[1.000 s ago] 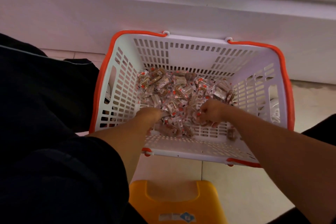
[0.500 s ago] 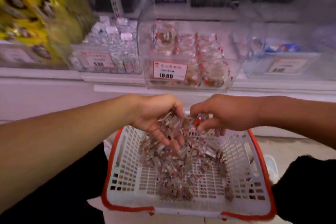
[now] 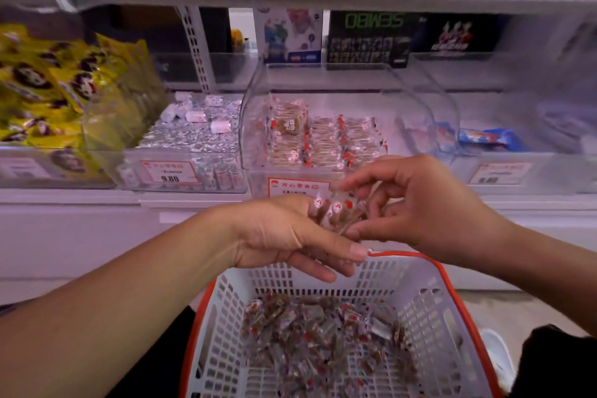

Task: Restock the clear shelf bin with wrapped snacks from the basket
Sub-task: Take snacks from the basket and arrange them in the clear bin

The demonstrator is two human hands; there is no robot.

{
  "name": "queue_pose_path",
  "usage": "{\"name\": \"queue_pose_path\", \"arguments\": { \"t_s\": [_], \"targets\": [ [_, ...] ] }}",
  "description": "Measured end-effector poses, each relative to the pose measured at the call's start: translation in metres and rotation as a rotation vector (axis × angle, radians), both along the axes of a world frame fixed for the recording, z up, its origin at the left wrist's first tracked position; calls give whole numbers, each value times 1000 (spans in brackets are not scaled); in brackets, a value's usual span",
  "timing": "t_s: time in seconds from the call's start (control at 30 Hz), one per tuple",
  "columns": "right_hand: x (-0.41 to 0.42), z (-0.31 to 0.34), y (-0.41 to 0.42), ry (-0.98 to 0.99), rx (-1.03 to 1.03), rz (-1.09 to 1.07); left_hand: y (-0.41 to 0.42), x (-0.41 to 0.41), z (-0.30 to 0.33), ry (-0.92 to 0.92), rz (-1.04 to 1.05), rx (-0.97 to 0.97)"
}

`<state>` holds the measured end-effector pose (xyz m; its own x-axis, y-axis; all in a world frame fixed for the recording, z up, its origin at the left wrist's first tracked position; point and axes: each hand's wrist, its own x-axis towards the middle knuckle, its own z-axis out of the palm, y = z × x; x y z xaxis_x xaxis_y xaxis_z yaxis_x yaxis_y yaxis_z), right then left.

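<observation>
Above the basket (image 3: 429, 294), the left hand (image 3: 290, 236) and right hand (image 3: 416, 207) are together cupping a cluster of wrapped snacks (image 3: 339, 210), just below the clear shelf bin (image 3: 258, 126); more snacks are lying in the basket.

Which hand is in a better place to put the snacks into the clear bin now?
Probably the right hand. It is higher and just below the clear bin, its fingers reaching the snacks. The left hand is lower and cups them from below.
</observation>
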<state>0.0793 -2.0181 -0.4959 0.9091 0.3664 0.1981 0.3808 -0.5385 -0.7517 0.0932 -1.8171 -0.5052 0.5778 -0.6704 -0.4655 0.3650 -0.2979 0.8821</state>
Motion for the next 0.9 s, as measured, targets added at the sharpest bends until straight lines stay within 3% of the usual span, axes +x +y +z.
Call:
{"name": "queue_pose_path", "arguments": {
  "t_s": [0.27, 0.4, 0.57, 0.73, 0.9],
  "targets": [
    [1, -6, 2, -207, -141, 10, -7, 2, -11, -141, 76, 61],
    [-1, -11, 1, -62, -54, 62, -7, -2, -6, -307, 127, 145],
    [-3, -17, 2, -66, -12, 104, -5, -3, -2, -452, 170, 290],
    [-4, -19, 10, -65, 9, 145, -3, -7, 1, -433, 113, 325],
    [2, -10, 11, 186, 136, 264, 6, 1, 14, -449, 69, 310]
  ]
}}
